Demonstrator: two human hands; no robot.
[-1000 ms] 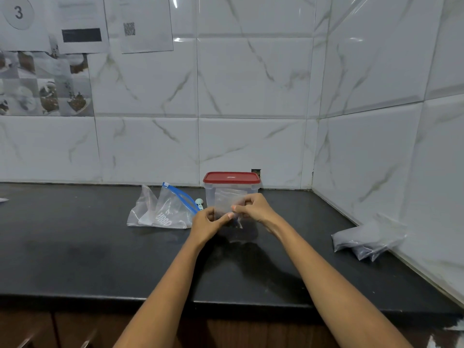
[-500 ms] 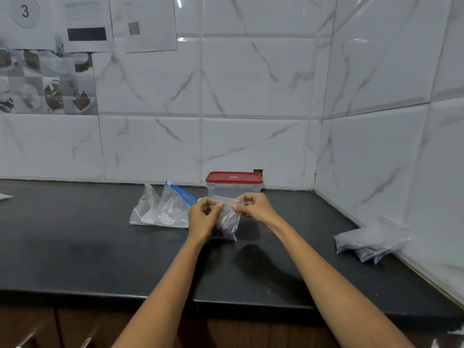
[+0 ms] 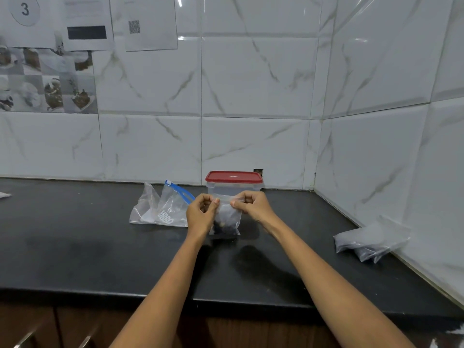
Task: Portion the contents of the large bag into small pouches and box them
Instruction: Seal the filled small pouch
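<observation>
Head view: both hands (image 3: 227,209) pinch a crinkly clear plastic pouch's (image 3: 227,219) top edge.

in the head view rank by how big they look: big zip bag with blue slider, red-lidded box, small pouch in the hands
1. big zip bag, widest by far
2. red-lidded box, though partly hidden behind the pouch, so unsure
3. small pouch, held nearer the camera by left hand and right hand

1. We see a black countertop (image 3: 75,247) filling the lower half, from nine to three o'clock.
2. We see white marbled wall tiles (image 3: 251,84) behind it and at three o'clock.
3. We see papers (image 3: 150,21) taped up at eleven o'clock, one bearing a square code.
4. We see a circled number 3 (image 3: 24,9) at far upper left.
5. We see wooden cabinet fronts (image 3: 37,327) at seven o'clock.
</observation>
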